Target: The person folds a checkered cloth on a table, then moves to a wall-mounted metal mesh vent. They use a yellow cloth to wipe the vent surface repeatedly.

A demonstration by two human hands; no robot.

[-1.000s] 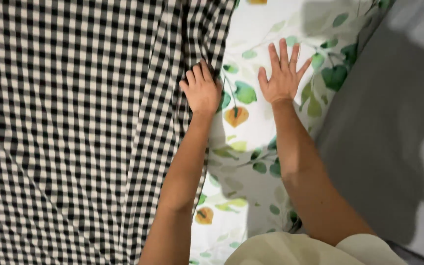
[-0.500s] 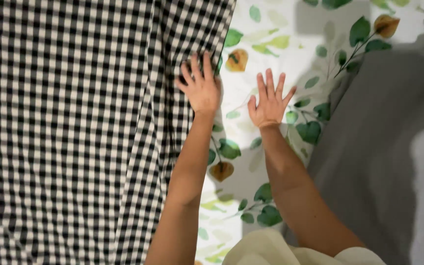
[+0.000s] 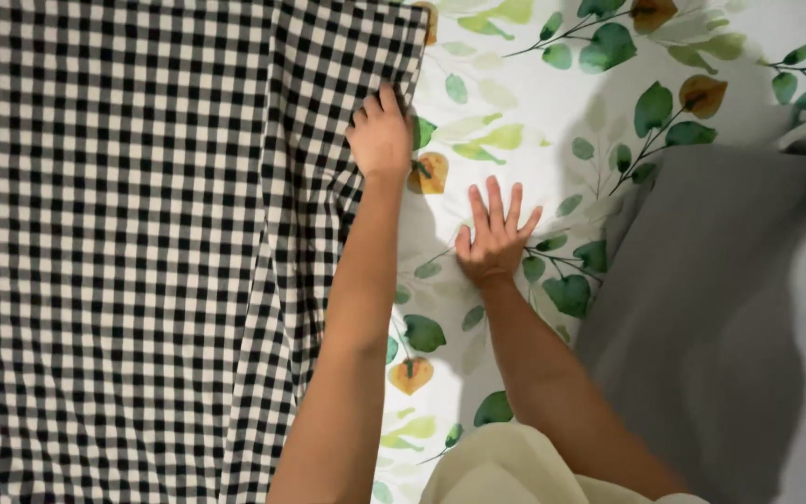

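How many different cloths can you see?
3. The black-and-white checked cloth is on the left, the white leaf-print sheet in the middle, the plain grey cloth on the right. More may lie underneath.

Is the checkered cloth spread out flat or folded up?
Spread out, mostly flat: the checkered cloth covers the whole left side, with a crease near its edge under the left hand.

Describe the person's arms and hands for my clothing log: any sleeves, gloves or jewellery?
Both forearms are bare up to the bottom edge of the frame. The left hand and right hand wear no gloves, and no rings, watch or bracelets show. A pale cream garment shows at the bottom edge, near the body; its cut cannot be told.
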